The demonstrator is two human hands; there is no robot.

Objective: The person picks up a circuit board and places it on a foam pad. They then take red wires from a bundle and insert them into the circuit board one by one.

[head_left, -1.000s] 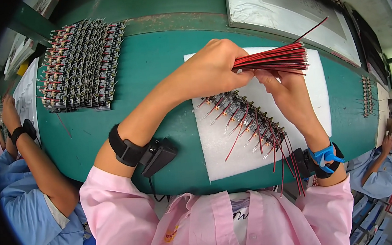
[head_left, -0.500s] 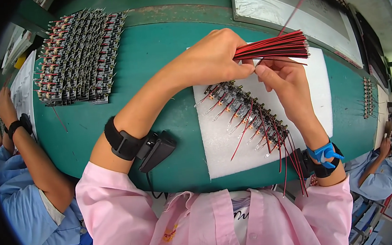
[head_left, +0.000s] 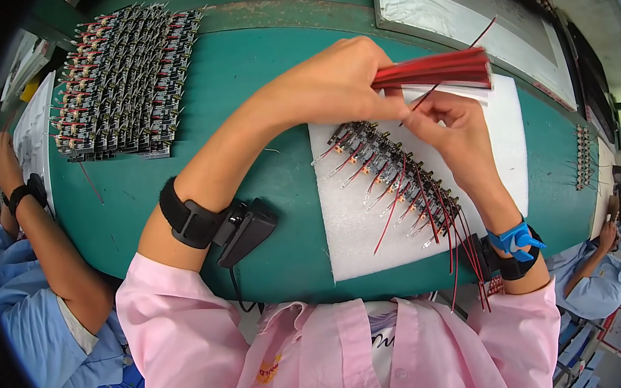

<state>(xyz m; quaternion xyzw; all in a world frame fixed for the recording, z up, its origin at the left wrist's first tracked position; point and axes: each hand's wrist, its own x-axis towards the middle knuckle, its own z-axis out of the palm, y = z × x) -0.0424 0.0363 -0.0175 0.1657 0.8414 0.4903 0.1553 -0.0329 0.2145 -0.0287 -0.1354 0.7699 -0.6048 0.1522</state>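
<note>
My left hand (head_left: 356, 85) is closed round a thick bundle of red and black wires (head_left: 455, 68), whose free ends point right. Just below the bundle, my right hand (head_left: 457, 127) has thumb and fingertips pinched on a single thin wire (head_left: 486, 30). That dark wire slants up to the right and crosses the bundle. Both hands are above a white foam sheet (head_left: 361, 256). On the sheet lies a slanting row of small circuit boards (head_left: 399, 178), with clear bulb-like parts along one side. Several red and black wires trail from its near end.
Far left on the green table (head_left: 253, 65) stands a large stack of similar boards (head_left: 121, 85). A framed white panel (head_left: 456, 0) lies at the back right, a short board strip (head_left: 583, 156) at the right. People in blue sit on both sides. Black devices are strapped to my wrists.
The single wire at my right fingertips now leans further right and lower. The bundle has shifted slightly and looks blurred. Both hands stay close together.
</note>
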